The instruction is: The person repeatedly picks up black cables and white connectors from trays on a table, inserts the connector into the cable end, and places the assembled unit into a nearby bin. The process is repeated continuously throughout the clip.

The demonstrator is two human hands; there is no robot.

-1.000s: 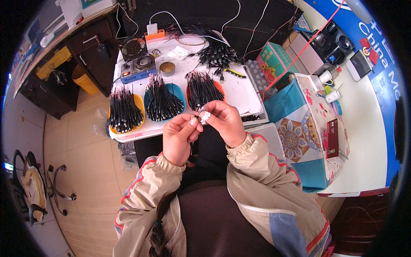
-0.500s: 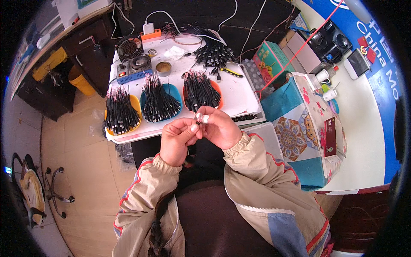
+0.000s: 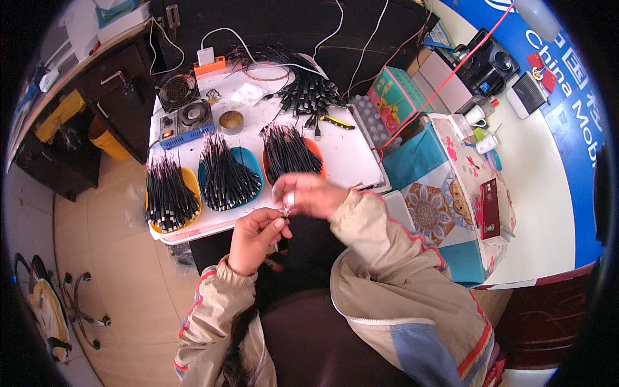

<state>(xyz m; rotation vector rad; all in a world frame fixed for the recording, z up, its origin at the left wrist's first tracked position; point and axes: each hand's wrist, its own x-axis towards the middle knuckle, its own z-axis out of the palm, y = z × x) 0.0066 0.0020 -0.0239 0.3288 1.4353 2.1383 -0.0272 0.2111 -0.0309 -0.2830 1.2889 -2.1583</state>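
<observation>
In front of my body, my left hand (image 3: 253, 240) pinches a thin black cable, with the fine pinkish wires (image 3: 286, 211) at its end sticking up above the fingertips. Just above it, my right hand (image 3: 313, 195) is blurred by motion, with a white wrap on one finger. Whether its fingers hold anything cannot be made out. Bundles of short black cables fill three trays on the white table: a yellow tray (image 3: 191, 221), a blue tray (image 3: 250, 160) and an orange tray (image 3: 314, 149), the last nearest my right hand.
Behind the trays are a blue soldering station (image 3: 187, 134), a small round tin (image 3: 231, 120), a fan (image 3: 177, 92) and a yellow utility knife (image 3: 338, 122). More black cables (image 3: 309, 93) lie at the back. A patterned box (image 3: 438, 193) stands to the right.
My right hand has lifted slightly away from the left and opened a gap between them. The left hand keeps the cable. The view has shifted, so the table sits lower and further left.
</observation>
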